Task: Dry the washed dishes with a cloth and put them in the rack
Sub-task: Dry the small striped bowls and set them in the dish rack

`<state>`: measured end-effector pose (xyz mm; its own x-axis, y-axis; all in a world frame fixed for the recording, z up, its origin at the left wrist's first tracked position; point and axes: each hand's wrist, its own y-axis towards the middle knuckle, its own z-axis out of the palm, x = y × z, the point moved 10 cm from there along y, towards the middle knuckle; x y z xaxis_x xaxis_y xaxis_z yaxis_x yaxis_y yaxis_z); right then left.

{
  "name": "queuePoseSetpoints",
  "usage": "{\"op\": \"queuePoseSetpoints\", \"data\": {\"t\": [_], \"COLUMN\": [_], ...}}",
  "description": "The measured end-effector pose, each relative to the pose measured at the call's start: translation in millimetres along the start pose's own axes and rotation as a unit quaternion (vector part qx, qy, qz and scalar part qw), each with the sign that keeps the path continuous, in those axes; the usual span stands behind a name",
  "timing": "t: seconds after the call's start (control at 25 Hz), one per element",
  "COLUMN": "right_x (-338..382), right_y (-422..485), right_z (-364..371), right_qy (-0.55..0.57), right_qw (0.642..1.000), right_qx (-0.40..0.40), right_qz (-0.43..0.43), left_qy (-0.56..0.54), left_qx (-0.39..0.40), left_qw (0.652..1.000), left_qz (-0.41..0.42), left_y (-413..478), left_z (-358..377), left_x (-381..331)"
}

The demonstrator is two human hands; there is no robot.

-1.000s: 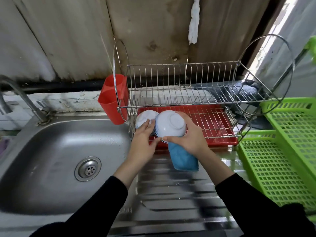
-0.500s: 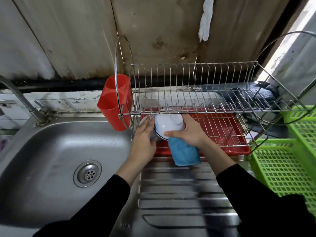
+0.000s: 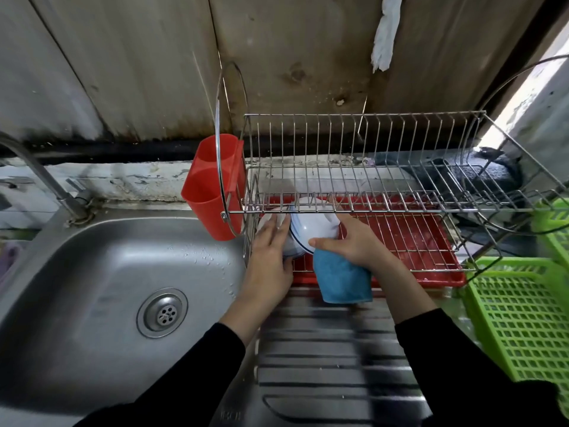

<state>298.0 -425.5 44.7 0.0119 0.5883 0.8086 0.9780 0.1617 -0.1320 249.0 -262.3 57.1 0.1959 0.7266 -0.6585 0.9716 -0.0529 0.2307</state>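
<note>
A white bowl with a blue rim (image 3: 311,231) lies tilted on the lower tier of the wire dish rack (image 3: 369,167), under the upper shelf. My right hand (image 3: 354,241) grips this bowl, thumb on its rim. A blue cloth (image 3: 341,280) hangs from under that palm. A second white bowl (image 3: 268,213) stands at the rack's left end, mostly hidden. My left hand (image 3: 271,257) rests on it with straight fingers, beside the first bowl.
A red drip tray (image 3: 431,274) lies under the rack. A red cutlery holder (image 3: 212,192) hangs on the rack's left end. The steel sink (image 3: 92,272) and faucet (image 3: 46,180) are to the left. Green plastic baskets (image 3: 523,318) stand to the right.
My right hand has carried the bowl from in front of the rack down into the lower tier, next to the second bowl. My left hand stayed on the second bowl.
</note>
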Motion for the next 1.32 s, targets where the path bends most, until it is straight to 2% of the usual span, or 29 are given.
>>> {"op": "queuePoseSetpoints", "data": {"t": [0.2,0.52,0.64,0.8,0.96,1.12,1.32], "right_x": [-4.4,-3.1,2.0,14.8,23.8,36.5,80.1], "right_y": [3.1,-0.1,-8.1,-26.8,-64.8,-104.9,-141.1], "right_z": [2.0,2.1,-4.7,-18.8,-17.6,12.2,76.3], "right_qy": [-0.036,-0.014,-0.003,-0.021,-0.055,-0.048,-0.03], "right_qw": [0.999,0.999,1.0,0.993,0.977,0.967,0.967], "right_qx": [0.029,0.028,-0.012,-0.104,-0.199,-0.238,-0.229], "right_qz": [0.028,0.042,0.017,-0.041,-0.05,-0.079,-0.107], "left_qy": [0.026,0.041,0.029,0.003,-0.013,0.012,0.06], "left_qx": [0.009,0.059,0.05,0.017,-0.01,-0.013,-0.042], "left_qw": [1.0,0.997,0.998,1.0,1.0,1.0,0.997], "left_qz": [-0.001,-0.013,-0.006,0.015,-0.01,-0.004,-0.008], "left_y": [3.5,6.0,-1.0,-20.8,-42.1,-67.7,-124.7], "left_z": [2.5,6.6,4.1,-8.0,-26.7,-51.5,-108.7], "left_x": [-1.9,-2.0,-4.7,-11.7,-3.7,10.4,48.5]}}
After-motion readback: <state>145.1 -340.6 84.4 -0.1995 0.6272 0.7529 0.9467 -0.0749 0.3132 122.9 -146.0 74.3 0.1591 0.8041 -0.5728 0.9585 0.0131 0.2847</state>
